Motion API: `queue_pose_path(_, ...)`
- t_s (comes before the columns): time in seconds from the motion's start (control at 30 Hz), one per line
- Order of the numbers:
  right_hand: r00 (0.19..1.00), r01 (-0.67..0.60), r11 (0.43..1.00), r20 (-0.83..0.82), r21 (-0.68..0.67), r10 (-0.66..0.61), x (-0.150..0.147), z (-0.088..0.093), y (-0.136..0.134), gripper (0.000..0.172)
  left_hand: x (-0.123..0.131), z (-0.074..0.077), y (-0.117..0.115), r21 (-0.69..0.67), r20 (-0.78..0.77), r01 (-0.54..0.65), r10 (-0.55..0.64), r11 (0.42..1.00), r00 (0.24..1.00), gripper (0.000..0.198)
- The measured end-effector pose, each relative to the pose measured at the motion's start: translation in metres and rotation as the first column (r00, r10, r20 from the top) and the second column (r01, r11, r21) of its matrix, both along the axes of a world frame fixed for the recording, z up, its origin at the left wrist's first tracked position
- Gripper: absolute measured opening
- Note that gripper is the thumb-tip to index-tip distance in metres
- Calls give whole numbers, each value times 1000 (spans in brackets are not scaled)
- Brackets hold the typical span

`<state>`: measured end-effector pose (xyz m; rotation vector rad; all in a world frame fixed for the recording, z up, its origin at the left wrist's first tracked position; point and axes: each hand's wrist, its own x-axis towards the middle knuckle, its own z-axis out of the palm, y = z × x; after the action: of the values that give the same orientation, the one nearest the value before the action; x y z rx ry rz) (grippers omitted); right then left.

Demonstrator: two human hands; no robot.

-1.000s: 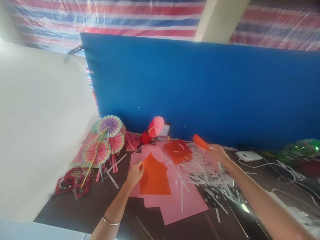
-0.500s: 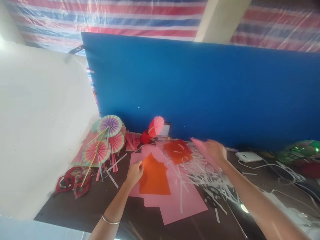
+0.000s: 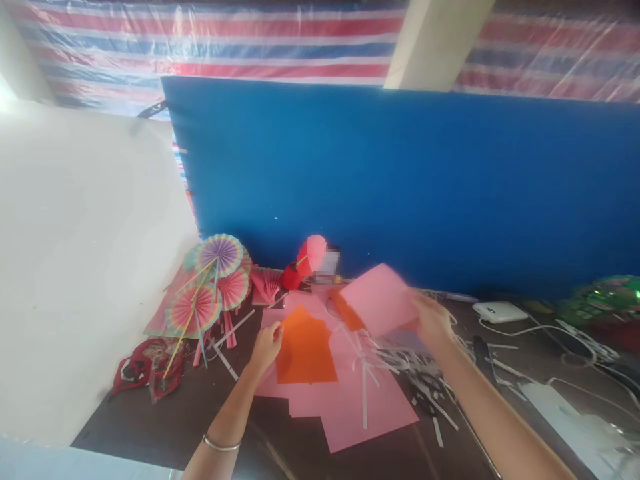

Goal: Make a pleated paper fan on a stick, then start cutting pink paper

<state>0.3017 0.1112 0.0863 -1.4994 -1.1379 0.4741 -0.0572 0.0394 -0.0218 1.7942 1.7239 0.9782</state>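
Note:
My left hand (image 3: 267, 345) pinches the left edge of some orange paper (image 3: 306, 353), over pink sheets (image 3: 370, 413) spread on the table. To the right, my right hand (image 3: 434, 321) grips the right edge of a pink sheet of paper (image 3: 377, 300), raised and tilted with its face towards me. That sheet partly covers a darker orange piece (image 3: 347, 310) behind it. Below it lies a heap of thin white paper strips (image 3: 410, 360). My right fingers are blurred by motion and partly hidden.
Round paper fans (image 3: 194, 310) stand at the left, above a red packet (image 3: 165, 380). A pink fan (image 3: 315, 253) stands at the back beside a blue panel (image 3: 400, 180). A white device (image 3: 500, 311) with cables (image 3: 575, 333) lies at the right.
My right hand has turned the pink sheet from nearly edge-on to facing me and swung it left over the strips and the darker orange piece. My left hand has barely moved.

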Motion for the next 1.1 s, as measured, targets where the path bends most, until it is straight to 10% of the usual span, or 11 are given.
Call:
queue_pose_path(0.3,925,-299,933,180,-199,335,-27,-79,-78,19,-5,-5,4,-8,86,8,-7,1000,996,24)
queue_pose_path(0.57,973,-207,978,102,-27,209,-34,-76,-106,30,2,0,0,1,113,70,-69,998,991,31)
queue_pose_path(0.93,902,-390,917,164,-87,400,-107,-93,-103,20,16,11,-9,56,390,213,-218,975,895,35)
queue_pose_path(1.1,893,-373,921,229,-111,388,-120,-92,-107,28,14,12,-9,-60,185,229,-215,972,959,26)
